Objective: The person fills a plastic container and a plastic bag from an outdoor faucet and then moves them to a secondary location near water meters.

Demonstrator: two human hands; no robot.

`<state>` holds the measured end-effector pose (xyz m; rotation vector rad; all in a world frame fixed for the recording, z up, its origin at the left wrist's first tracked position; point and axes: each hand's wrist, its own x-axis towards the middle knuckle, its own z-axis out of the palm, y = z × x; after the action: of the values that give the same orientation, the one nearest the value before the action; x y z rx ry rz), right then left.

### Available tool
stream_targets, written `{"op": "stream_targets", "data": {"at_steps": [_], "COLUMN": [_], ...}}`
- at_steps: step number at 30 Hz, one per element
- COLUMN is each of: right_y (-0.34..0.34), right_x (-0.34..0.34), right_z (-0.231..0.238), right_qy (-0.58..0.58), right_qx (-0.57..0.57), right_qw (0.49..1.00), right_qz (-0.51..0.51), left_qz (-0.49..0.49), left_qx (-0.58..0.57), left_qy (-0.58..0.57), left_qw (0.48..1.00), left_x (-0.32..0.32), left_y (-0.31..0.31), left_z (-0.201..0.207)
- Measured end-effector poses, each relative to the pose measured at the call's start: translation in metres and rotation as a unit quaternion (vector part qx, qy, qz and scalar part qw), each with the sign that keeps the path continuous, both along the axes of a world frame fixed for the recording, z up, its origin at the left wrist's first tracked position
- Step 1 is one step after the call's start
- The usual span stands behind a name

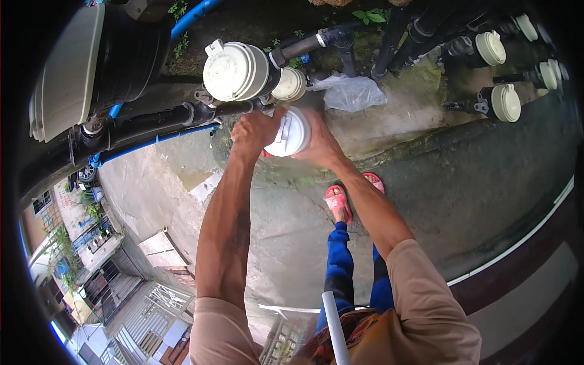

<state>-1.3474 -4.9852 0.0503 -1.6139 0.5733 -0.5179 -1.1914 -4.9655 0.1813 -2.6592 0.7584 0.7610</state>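
- From my remote seat, the head view shows me two bare hands at a white unit [291,132] with a round lid.
- I see the left hand [254,129] at its left edge, fingers curled.
- The right hand [319,143] wraps its right side.
- Just beyond it I make out a small cream unit [289,84] and a larger one [234,72], by a black pipe [159,125].
- A clear bag [356,93] lies crumpled to the right.
- Below, I see pink sandals [337,203] on grey concrete [280,219].
- More cream-capped units [506,103] stand far right.
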Motion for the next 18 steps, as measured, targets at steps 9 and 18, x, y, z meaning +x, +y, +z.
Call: {"op": "stream_targets", "data": {"at_steps": [9, 18], "right_y": [-0.002, -0.007], "right_x": [-0.002, -0.009], "right_z": [0.007, 0.017], "right_qy": [0.023, 0.068], "right_qx": [-0.031, -0.006], "right_qw": [0.999, 0.998], "right_qz": [-0.013, 0.016], "left_qz": [-0.534, 0.298], "left_qx": [0.058, -0.346], "left_qy": [-0.034, 0.247], "left_qw": [0.843, 0.855], "left_x": [-0.029, -0.011], "left_y": [0.026, 0.081], "left_z": [0.009, 0.021]}}
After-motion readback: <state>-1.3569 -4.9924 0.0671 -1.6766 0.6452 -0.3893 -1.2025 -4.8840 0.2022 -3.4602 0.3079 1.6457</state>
